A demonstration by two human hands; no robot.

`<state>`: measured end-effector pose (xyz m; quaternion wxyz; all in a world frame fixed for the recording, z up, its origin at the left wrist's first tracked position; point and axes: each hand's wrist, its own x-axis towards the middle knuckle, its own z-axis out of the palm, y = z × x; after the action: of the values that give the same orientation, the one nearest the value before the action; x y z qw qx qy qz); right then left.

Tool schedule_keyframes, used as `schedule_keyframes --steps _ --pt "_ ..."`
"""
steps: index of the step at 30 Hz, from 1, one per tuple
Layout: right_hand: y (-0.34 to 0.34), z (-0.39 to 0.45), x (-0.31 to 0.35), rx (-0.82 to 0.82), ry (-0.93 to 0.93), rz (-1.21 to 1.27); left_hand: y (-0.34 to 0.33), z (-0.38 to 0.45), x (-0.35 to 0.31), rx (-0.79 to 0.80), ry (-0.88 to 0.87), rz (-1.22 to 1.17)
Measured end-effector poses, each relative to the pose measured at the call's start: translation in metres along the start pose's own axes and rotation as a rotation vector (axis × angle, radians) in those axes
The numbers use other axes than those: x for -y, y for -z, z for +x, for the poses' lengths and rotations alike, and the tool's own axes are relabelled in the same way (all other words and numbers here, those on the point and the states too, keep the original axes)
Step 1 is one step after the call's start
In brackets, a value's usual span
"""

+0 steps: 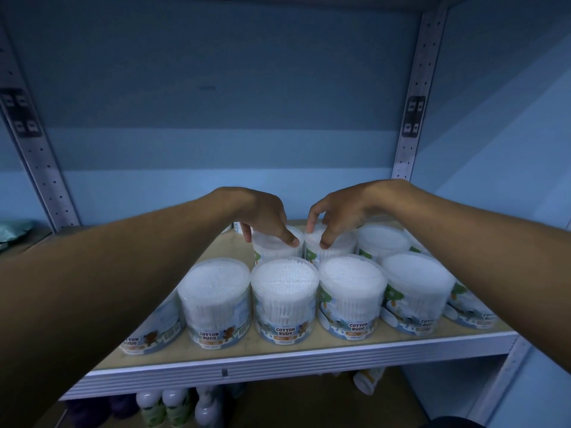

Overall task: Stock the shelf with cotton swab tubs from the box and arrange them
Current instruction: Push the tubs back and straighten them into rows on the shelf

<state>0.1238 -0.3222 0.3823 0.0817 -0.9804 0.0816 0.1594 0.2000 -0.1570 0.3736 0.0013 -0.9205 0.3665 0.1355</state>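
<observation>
A grey perforated upright rises at the left of the shelf, whose pale board carries two rows of clear tubs of cotton buds. In the front row, the leftmost tub is half hidden under the left forearm; next to it stand tub two, tub three, tub four and tub five, side by side and upright, with a sixth partly behind the right forearm. Their labels read "COTTON BUDS". Behind them, the left hand reaches down over a back-row tub, its fingers curled around the lid rim, thumb on the far side, gripping it from above. Just beside it, the right hand does the same on the neighbouring back tub, thumb and fingers pinching the lid edge. The two held tubs stand touching or nearly so. Another back tub sits to the right of them, free of the hands. Below the shelf, bottles with pale caps stand on a lower level. A second upright rises at the right against the blue wall.
</observation>
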Motion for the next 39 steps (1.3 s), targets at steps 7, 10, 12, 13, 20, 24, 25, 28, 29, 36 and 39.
schedule_keyframes --steps 7,10,12,13,20,24,25,28,29,36,39 --pt "-0.003 -0.01 0.004 0.018 -0.027 0.042 -0.001 -0.002 0.001 0.006 -0.009 -0.017" --pt "-0.003 -0.012 0.005 0.025 -0.033 0.057 -0.001 -0.007 -0.001 -0.004 -0.004 0.028" --pt "-0.002 -0.014 0.006 0.03 -0.035 0.063 -0.001 -0.009 -0.001 -0.006 -0.002 0.036" --pt "-0.002 -0.014 0.006 0.032 -0.036 0.071 -0.001 -0.009 -0.001 -0.005 -0.003 0.037" --pt "-0.002 -0.018 0.006 0.042 -0.054 0.101 -0.002 -0.011 -0.001 -0.007 -0.009 0.004" --pt "-0.002 -0.019 0.005 0.048 -0.061 0.11 -0.002 -0.014 -0.001 -0.011 -0.006 -0.008" --pt "-0.002 -0.019 0.005 0.05 -0.064 0.109 -0.002 -0.015 -0.001 -0.011 -0.006 -0.01" --pt "-0.002 -0.019 0.006 0.048 -0.068 0.103 -0.002 -0.017 0.0 -0.008 -0.006 -0.019" --pt "-0.002 -0.019 0.006 0.047 -0.068 0.1 -0.002 -0.017 0.0 -0.005 -0.005 -0.021" --pt "0.001 -0.014 0.008 -0.009 -0.074 0.042 -0.002 -0.019 0.002 0.006 -0.001 -0.034" --pt "0.0 -0.008 0.009 -0.026 -0.068 0.033 -0.002 -0.017 0.005 0.004 0.004 -0.044"
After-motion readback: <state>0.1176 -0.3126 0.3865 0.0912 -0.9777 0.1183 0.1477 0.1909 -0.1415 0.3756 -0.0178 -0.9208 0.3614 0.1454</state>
